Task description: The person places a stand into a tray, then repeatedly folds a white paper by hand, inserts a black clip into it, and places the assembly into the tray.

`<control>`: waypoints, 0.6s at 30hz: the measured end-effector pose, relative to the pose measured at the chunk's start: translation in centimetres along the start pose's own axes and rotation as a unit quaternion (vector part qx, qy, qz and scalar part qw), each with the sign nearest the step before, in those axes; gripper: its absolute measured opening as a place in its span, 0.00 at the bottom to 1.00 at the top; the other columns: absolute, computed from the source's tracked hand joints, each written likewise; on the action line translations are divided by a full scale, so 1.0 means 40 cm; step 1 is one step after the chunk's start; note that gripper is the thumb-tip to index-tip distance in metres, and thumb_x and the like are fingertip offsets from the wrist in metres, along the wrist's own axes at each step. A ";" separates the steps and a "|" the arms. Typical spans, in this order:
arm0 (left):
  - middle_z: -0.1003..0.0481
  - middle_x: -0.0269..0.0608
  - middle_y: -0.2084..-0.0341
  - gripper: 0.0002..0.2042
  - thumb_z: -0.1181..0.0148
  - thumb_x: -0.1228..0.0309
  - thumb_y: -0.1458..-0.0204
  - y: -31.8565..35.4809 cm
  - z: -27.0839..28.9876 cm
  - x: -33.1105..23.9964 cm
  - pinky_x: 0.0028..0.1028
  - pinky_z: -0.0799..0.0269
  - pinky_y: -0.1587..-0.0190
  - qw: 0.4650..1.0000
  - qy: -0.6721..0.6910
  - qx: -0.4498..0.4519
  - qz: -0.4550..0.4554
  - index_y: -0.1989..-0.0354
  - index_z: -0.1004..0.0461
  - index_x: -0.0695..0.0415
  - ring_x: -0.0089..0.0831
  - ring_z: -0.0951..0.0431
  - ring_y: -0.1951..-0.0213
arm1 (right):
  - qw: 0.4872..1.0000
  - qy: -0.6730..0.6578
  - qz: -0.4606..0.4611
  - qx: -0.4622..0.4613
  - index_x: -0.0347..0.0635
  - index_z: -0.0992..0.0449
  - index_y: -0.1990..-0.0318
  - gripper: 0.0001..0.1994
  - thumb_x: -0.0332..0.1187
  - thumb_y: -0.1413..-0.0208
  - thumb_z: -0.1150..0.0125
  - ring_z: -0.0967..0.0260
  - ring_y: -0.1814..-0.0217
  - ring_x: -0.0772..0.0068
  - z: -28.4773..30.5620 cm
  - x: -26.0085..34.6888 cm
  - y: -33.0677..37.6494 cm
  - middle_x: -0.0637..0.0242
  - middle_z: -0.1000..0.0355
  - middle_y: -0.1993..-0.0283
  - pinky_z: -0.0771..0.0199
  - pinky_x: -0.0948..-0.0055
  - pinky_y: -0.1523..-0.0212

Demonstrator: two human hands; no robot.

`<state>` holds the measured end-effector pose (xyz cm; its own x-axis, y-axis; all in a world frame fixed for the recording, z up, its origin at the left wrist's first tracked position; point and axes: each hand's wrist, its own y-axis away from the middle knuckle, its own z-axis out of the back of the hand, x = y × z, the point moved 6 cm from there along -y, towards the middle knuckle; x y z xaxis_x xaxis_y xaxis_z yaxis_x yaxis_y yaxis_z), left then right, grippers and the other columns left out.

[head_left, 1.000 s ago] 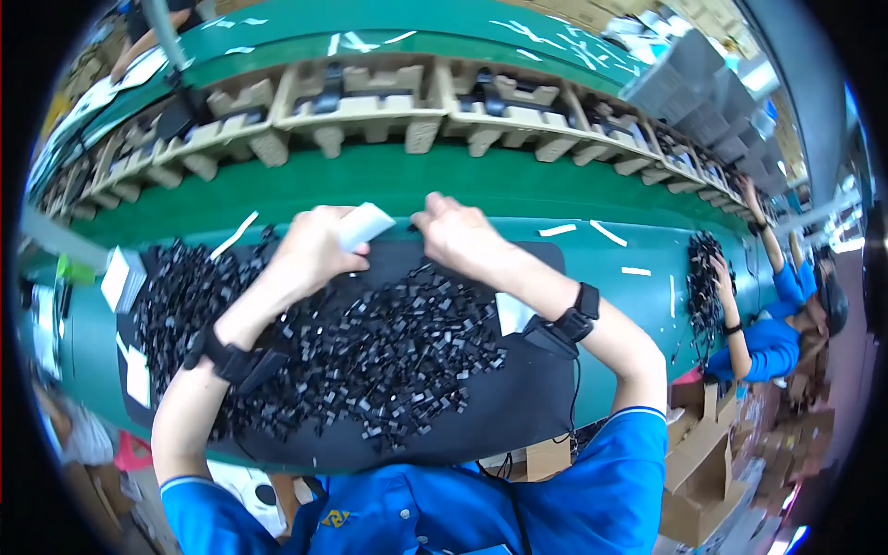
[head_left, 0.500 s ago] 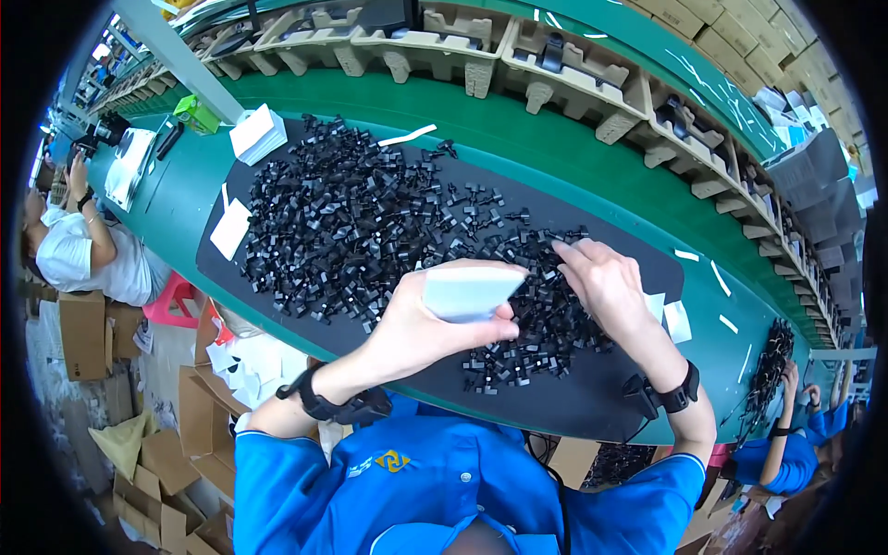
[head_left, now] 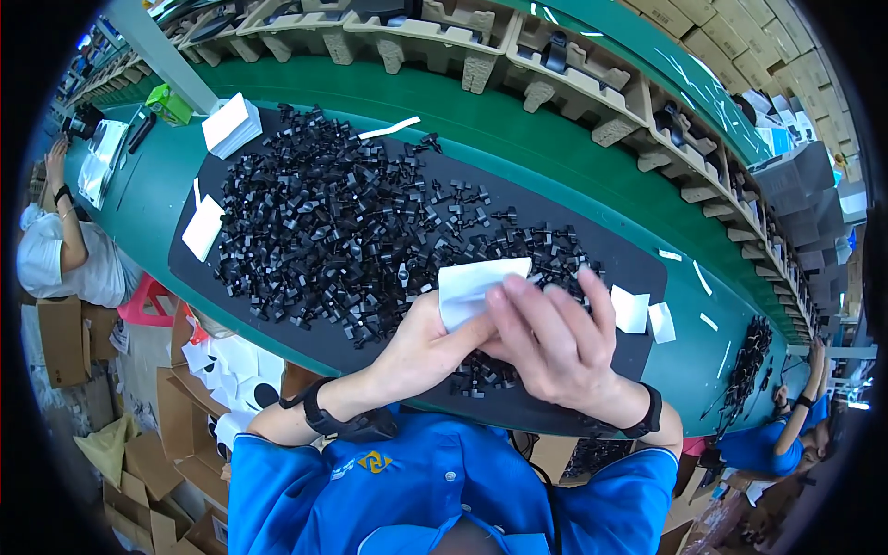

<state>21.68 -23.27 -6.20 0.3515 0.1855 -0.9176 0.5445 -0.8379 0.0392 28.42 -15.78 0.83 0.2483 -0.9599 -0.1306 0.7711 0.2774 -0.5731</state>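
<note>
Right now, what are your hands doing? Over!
Left hand and right hand both pinch a white bag. Bag sits above the black parts on the mat. Nothing in the way.

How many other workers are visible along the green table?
2: a person in white at the far left edge, and a person in blue at the lower right. Others may be hidden beyond the rim.

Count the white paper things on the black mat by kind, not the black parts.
Packet in the hands: 1
Stack of packets: 1
Loose slips at the mat's right end: 2
Slip at the mat's left edge: 1
Total: 5
</note>
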 end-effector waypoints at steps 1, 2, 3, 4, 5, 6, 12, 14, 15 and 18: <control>0.26 0.40 0.58 0.16 0.50 0.74 0.43 -0.002 -0.002 0.005 0.25 0.29 0.56 0.999 0.029 -0.012 0.005 0.47 0.34 0.63 0.24 0.26 0.58 | 0.999 0.020 0.026 -0.016 0.41 0.25 0.56 0.24 0.36 0.65 0.31 0.36 0.55 0.67 0.008 0.009 0.012 0.64 0.31 0.54 0.35 0.59 0.46; 0.26 0.40 0.58 0.15 0.51 0.74 0.43 -0.003 -0.001 0.008 0.25 0.29 0.57 0.998 0.058 -0.025 0.009 0.47 0.33 0.63 0.23 0.26 0.58 | 0.997 0.040 0.051 -0.032 0.41 0.25 0.57 0.22 0.35 0.64 0.31 0.35 0.57 0.68 0.015 0.014 0.019 0.66 0.30 0.55 0.35 0.60 0.46; 0.26 0.40 0.58 0.15 0.51 0.74 0.43 -0.004 0.003 0.010 0.25 0.29 0.57 0.998 0.058 -0.027 0.009 0.47 0.33 0.63 0.23 0.26 0.58 | 0.997 0.038 0.053 -0.032 0.41 0.25 0.57 0.22 0.35 0.64 0.31 0.35 0.57 0.68 0.020 0.004 0.017 0.66 0.30 0.55 0.35 0.60 0.46; 0.26 0.40 0.57 0.15 0.50 0.75 0.43 -0.001 0.006 0.018 0.24 0.29 0.56 0.999 0.015 -0.008 0.028 0.47 0.33 0.63 0.23 0.26 0.57 | 0.999 -0.041 0.023 -0.007 0.42 0.24 0.58 0.20 0.35 0.62 0.32 0.34 0.61 0.68 0.027 -0.017 0.008 0.66 0.30 0.56 0.32 0.61 0.50; 0.26 0.39 0.55 0.15 0.49 0.76 0.44 0.003 0.008 0.026 0.24 0.30 0.55 0.998 -0.027 0.014 0.048 0.48 0.33 0.64 0.23 0.26 0.57 | 0.993 -0.117 -0.009 0.019 0.42 0.24 0.59 0.17 0.34 0.59 0.33 0.33 0.65 0.69 0.037 -0.035 -0.002 0.65 0.29 0.58 0.29 0.62 0.55; 0.27 0.39 0.53 0.16 0.49 0.76 0.45 0.009 0.008 0.033 0.23 0.31 0.54 0.995 -0.069 0.037 0.068 0.48 0.32 0.64 0.24 0.27 0.56 | 0.979 -0.192 -0.042 0.045 0.43 0.24 0.60 0.14 0.33 0.57 0.34 0.32 0.69 0.69 0.038 -0.048 -0.007 0.65 0.29 0.60 0.26 0.64 0.59; 0.24 0.39 0.58 0.18 0.40 0.74 0.50 0.018 0.011 -0.012 0.22 0.30 0.55 0.976 -0.155 0.105 0.107 0.50 0.30 0.63 0.20 0.26 0.58 | 0.901 -0.376 -0.103 0.189 0.42 0.24 0.61 0.09 0.31 0.50 0.38 0.30 0.80 0.67 0.013 -0.050 -0.006 0.60 0.28 0.68 0.30 0.66 0.80; 0.23 0.41 0.60 0.21 0.35 0.72 0.54 0.047 -0.003 0.004 0.23 0.30 0.54 0.954 -0.171 0.180 0.168 0.50 0.30 0.61 0.20 0.26 0.58 | 0.764 -0.544 -0.194 0.287 0.40 0.25 0.61 0.08 0.29 0.49 0.40 0.29 0.81 0.65 -0.007 -0.034 0.022 0.57 0.27 0.70 0.34 0.66 0.85; 0.23 0.41 0.60 0.21 0.35 0.72 0.54 0.051 -0.011 0.015 0.23 0.30 0.54 0.953 -0.169 0.185 0.171 0.50 0.30 0.61 0.20 0.26 0.58 | 0.763 -0.543 -0.201 0.286 0.40 0.25 0.61 0.08 0.29 0.49 0.40 0.29 0.81 0.65 0.000 -0.034 0.020 0.57 0.27 0.70 0.34 0.66 0.85; 0.23 0.40 0.61 0.23 0.31 0.72 0.59 0.068 -0.035 0.061 0.23 0.30 0.53 0.946 -0.082 0.216 0.227 0.51 0.28 0.61 0.20 0.26 0.58 | 0.726 -0.425 -0.069 0.537 0.39 0.25 0.60 0.09 0.28 0.50 0.40 0.27 0.75 0.64 -0.022 0.003 0.047 0.59 0.27 0.73 0.29 0.67 0.78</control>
<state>25.07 -24.38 -7.80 0.3330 -0.2957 -0.8954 -0.0087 -0.9505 0.3107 29.41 -15.42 -0.98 0.0464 -0.7360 0.6754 0.7222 0.4918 0.4863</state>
